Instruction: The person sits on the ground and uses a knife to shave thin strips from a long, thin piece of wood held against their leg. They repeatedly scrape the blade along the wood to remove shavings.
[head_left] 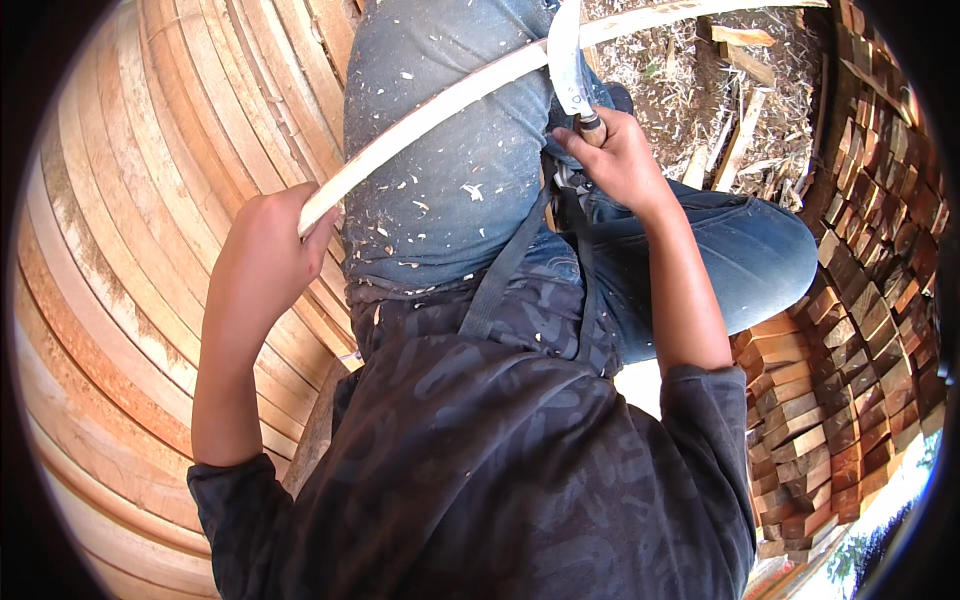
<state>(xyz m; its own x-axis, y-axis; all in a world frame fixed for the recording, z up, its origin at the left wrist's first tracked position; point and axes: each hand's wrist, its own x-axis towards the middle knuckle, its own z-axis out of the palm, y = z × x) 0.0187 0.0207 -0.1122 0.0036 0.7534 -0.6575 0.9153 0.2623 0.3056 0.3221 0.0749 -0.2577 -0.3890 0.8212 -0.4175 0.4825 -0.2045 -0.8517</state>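
A long pale wooden strip [440, 108] lies across my jeans-covered thigh [450, 190] and runs off toward the far right. My left hand [268, 235] is closed around its near end. In my right hand [620, 160] is a knife [568, 65] with a broad curved blade and a wooden handle, gripped with the blade pointing away from me. The blade stands over the strip, crossing it in this view; whether its edge touches the wood I cannot tell. Small shavings are scattered on the jeans.
Long planks [130, 250] are stacked side by side on my left. To the right rises a pile of cut wood ends [860, 320]. Shavings and offcuts [740, 140] litter the ground beyond my bent leg. Black straps [505, 275] lie over my lap.
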